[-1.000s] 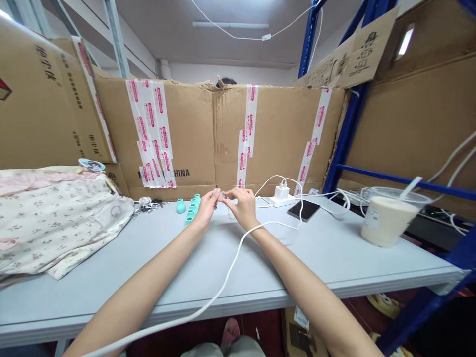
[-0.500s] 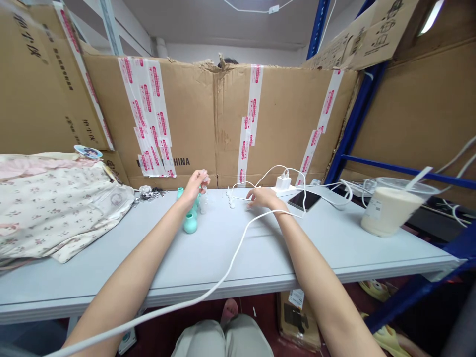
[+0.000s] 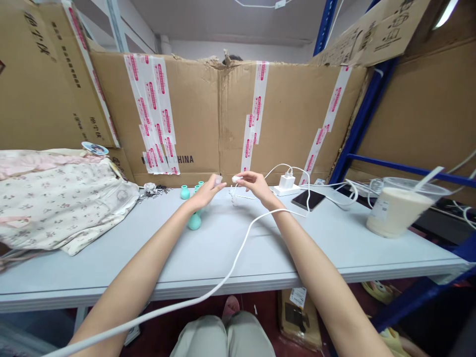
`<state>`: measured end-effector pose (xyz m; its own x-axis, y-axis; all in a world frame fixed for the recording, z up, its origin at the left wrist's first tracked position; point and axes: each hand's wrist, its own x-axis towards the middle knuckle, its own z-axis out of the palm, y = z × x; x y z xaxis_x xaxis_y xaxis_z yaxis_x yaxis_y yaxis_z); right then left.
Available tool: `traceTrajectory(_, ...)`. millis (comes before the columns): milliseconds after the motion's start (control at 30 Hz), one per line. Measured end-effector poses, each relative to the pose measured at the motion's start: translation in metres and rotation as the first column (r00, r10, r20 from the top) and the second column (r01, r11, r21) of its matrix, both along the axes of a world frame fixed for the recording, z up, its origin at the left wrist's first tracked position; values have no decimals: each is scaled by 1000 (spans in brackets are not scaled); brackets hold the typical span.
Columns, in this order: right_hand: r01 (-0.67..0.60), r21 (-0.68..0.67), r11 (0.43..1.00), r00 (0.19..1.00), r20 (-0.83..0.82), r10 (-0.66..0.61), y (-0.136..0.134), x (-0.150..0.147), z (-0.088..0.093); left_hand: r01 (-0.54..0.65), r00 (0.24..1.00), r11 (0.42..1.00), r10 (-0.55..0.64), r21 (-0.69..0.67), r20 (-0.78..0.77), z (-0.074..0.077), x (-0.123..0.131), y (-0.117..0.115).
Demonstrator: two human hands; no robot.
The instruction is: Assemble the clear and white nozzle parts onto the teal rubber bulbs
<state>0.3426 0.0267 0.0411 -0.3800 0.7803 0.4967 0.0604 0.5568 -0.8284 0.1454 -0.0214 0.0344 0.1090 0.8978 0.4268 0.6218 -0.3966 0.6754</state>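
Observation:
My left hand is closed on a small translucent piece, held up above the table; its exact kind is too small to make out. Facing it, my right hand pinches a small white piece between thumb and fingertips. The two pieces are close together but apart. A teal mini vase stands beneath my left wrist, and another teal vase is farther back with more partly hidden behind the hand. Several small white pieces lie in a line on the table between my hands.
A white charging cable crosses the grey table in front. Right of my right hand are a charger on a power strip, a phone and a cup of pale drink. Floral cloth and keys lie left.
My right hand has risen from the table with a small white piece and moved left. My left hand has shifted right and slightly down with its translucent piece, closing the gap between them.

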Motion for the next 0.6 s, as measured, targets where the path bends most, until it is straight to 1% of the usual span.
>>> traceTrajectory(67,-24,-3,1000,998,-58,24,-7,-8,1,52,994,997,-47,50,-102,0,4,-2)
traceTrajectory(167,-24,-1,1000,997,-75,23,-13,-14,0,91,985,992,-77,89,-157,3,10,-6)
traceTrajectory(300,-9,-4,1000,997,-75,9,-13,-15,-2,53,988,995,-39,88,-149,8,10,-11)
traceTrajectory(467,-8,-7,1000,994,-105,7,-11,-17,-4,14,996,997,-8,72,-89,9,8,-12)
traceTrajectory(533,-7,-9,1000,992,-125,6,-11,-20,-7,14,994,995,-3,103,-106,8,7,-11)
traceTrajectory(600,-8,-18,1000,987,-162,5,-11,-22,-10,3,984,986,26,165,-174,6,7,-9)
